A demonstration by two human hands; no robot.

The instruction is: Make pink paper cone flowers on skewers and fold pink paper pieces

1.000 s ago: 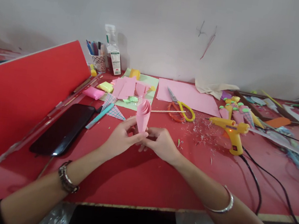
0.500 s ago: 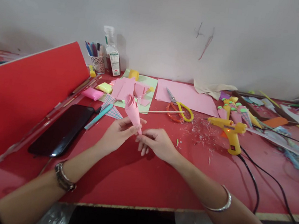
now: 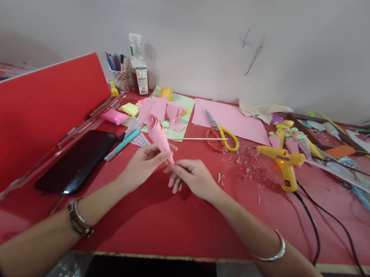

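Head view: pink paper cone [image 3: 159,137] tilted above the red surface [image 3: 159,230], between the hands. Left hand [image 3: 143,165]: grip closed around its lower part. Right hand [image 3: 196,179]: fingertips pinching the tip. Rolling looks done; seam fixed or not, cannot tell. Lacks the green bits on small cones [image 3: 275,140] behind the glue gun [image 3: 286,162].

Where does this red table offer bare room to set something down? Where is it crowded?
The widest bare patch of red table lies between the left hand, right hand and near edge. A smaller one lies between the right forearm and yellow glue gun. Crowded: the far side, with pink sheets, scissors and bottle, and behind the glue gun, with cones.
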